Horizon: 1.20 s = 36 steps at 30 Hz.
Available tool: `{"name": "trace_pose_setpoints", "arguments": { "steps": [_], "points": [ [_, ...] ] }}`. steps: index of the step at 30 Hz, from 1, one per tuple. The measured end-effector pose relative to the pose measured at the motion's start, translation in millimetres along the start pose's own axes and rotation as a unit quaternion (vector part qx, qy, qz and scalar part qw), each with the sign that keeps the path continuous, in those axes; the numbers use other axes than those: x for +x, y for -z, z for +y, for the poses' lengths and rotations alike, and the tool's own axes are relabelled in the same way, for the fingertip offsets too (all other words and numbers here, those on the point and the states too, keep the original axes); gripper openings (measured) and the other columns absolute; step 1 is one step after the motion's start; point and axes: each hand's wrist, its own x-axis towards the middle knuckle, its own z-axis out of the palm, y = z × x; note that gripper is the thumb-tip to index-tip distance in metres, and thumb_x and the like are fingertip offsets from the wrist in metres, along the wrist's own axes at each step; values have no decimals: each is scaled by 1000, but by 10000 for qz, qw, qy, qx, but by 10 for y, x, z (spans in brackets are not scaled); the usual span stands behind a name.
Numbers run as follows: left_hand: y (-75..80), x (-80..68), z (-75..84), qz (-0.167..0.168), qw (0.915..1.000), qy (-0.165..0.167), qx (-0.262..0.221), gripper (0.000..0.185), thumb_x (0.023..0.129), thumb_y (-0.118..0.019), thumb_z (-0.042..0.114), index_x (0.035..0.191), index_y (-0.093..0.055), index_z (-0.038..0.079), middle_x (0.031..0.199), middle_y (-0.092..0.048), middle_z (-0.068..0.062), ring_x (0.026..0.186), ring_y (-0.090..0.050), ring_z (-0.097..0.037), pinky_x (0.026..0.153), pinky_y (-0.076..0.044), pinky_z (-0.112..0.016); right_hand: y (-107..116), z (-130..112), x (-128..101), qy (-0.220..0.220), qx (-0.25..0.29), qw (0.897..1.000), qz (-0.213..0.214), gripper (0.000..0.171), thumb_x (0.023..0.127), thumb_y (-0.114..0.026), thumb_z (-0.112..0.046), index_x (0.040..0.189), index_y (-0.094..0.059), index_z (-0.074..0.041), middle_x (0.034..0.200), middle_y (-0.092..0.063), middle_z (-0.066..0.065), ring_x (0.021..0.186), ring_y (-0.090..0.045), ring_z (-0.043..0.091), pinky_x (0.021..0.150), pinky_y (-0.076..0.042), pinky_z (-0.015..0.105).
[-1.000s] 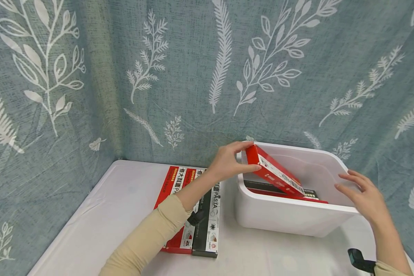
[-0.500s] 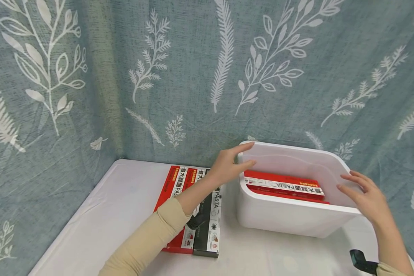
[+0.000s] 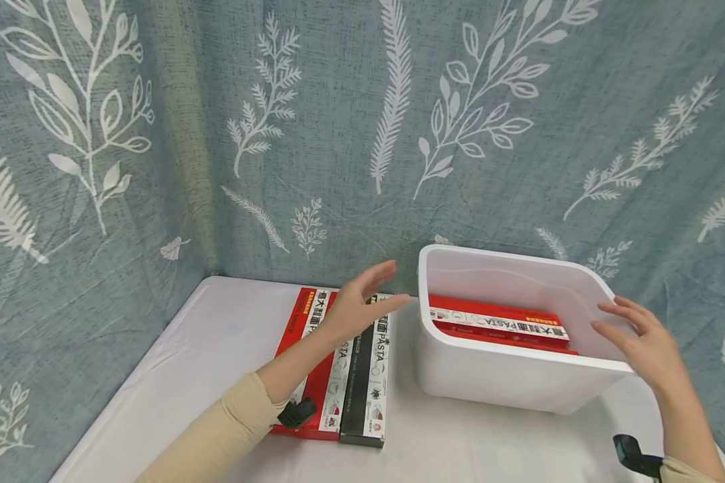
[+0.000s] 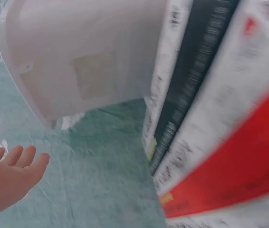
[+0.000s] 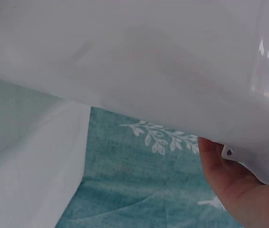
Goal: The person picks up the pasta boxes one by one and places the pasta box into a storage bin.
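A red pasta box (image 3: 498,321) lies flat inside the white tub (image 3: 519,382) at about 3 o'clock on the table, and more red and black pasta boxes (image 3: 344,365) lie flat side by side at 9 o'clock from it.

Glossy plastic bin (image 3: 519,386) (cardboard boxes (image 3: 362,376))

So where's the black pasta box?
In the head view the black box lies flat on the table, left of the white bin, beside a red box and under the left hand.
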Motion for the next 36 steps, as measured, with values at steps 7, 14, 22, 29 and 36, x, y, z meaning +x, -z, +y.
{"name": "trace_pose_setpoints", "arguments": {
  "steps": [7,14,22,29,36],
  "points": [
    [285,-341,-107,297,9976,539,-316,75,88,-72,21,151,-33,13,151,-39,-5,138,-37,-23,113,-29,-46,7,-6,-11,-32,-67,10000,-21,66,98,-55,-41,141,-42,7,157,-14,28,138,-9,56,95,-19,78],
    [529,-737,-274,674,9906,1154,-274,84,88,-71,23,155,-22,15,155,-30,-7,142,-29,-27,113,-27,-48,13,-4,-1,-28,-36,10000,-39,67,97,-54,-42,142,-42,7,157,-13,27,138,-9,57,96,-18,78],
    [689,-1100,-369,713,9897,1225,221,91,85,-73,21,155,-16,11,156,-25,-15,143,-22,-32,112,-26,-52,5,-4,12,-21,7,10000,-57,67,97,-55,-41,142,-41,7,158,-12,27,139,-6,56,96,-16,78],
    [752,-1291,-413,419,9869,1470,521,97,83,-75,21,155,-12,9,158,-18,-17,143,-18,-38,112,-25,-55,7,-2,7,-10,3,10000,-53,67,97,-55,-41,141,-41,7,157,-13,27,139,-7,57,96,-15,78],
    [767,-1440,-488,137,9749,1923,1116,111,75,-82,29,156,-9,14,154,-19,-16,130,-34,-35,98,-42,-50,1,-7,11,-34,5,10000,-44,67,97,-55,-41,142,-41,7,158,-13,27,139,-7,56,97,-15,78]
  ]
}}
